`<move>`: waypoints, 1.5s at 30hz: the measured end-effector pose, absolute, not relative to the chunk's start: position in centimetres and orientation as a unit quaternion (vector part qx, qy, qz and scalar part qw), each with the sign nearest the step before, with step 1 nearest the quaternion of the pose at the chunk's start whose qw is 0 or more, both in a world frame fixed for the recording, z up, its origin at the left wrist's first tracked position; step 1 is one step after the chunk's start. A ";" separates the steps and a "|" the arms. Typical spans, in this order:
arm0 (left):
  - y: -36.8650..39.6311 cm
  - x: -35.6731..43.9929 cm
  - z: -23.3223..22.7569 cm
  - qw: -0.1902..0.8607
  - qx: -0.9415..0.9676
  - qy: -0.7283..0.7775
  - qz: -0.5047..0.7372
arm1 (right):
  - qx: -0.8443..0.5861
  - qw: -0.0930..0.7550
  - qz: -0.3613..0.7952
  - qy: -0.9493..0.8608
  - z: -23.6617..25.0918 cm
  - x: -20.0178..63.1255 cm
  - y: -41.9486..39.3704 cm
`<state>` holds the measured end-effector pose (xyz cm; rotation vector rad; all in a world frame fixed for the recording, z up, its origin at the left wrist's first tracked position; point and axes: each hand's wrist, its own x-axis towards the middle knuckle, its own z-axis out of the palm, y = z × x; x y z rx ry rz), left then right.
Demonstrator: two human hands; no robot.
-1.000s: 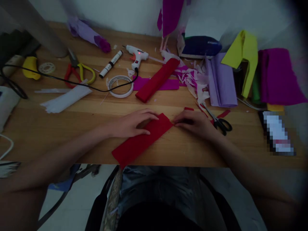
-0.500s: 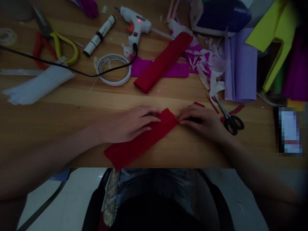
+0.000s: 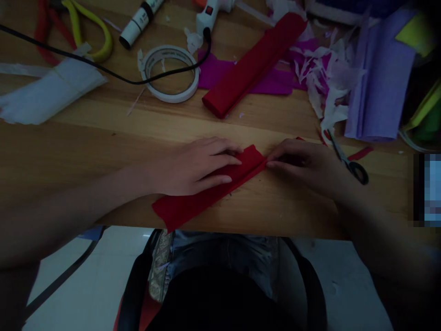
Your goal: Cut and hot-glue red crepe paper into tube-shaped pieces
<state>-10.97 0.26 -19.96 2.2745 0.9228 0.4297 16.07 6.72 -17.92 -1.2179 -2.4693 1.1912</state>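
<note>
A strip of red crepe paper [image 3: 193, 207] lies slantwise near the table's front edge, its lower left corner reaching the edge. My left hand [image 3: 200, 168] rests flat across it, fingers spread and pointing right. At the strip's upper right corner, my right hand [image 3: 303, 163] pinches the paper between thumb and fingers. Along the lower long side, near that corner, a narrow fold shows. Just beyond my right hand lie scissors [image 3: 360, 174] with black handles, partly hidden by the hand, and a red scrap [image 3: 360, 153].
Behind the strip lie a red crepe paper roll [image 3: 255, 64], a tape roll [image 3: 149, 92] and a glue gun [image 3: 206, 20] with its black cable. White strips [image 3: 51, 92], red-and-yellow-handled pliers or shears [image 3: 106, 43] and a marker [image 3: 138, 27] are left; a purple roll [image 3: 382, 87] and paper shreds are right.
The view has shifted, so the tabletop things sit higher in it. A narrow fold now shows along the strip's lower side near my right hand. My left hand still presses the paper.
</note>
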 end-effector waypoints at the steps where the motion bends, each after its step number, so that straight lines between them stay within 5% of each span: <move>1: 0.2 -11.0 -19.9 0.325 0.862 0.353 0.162 | -0.413 0.066 0.397 -0.817 -17.9 16.0 6.8; 22: -0.2 -10.6 -19.8 0.321 0.852 0.374 0.179 | -0.428 -0.027 0.412 -0.804 -16.8 15.1 8.2; 45: 0.0 -10.7 -19.8 0.272 0.881 0.352 0.163 | -0.451 -0.203 0.299 -0.816 -14.7 12.6 8.5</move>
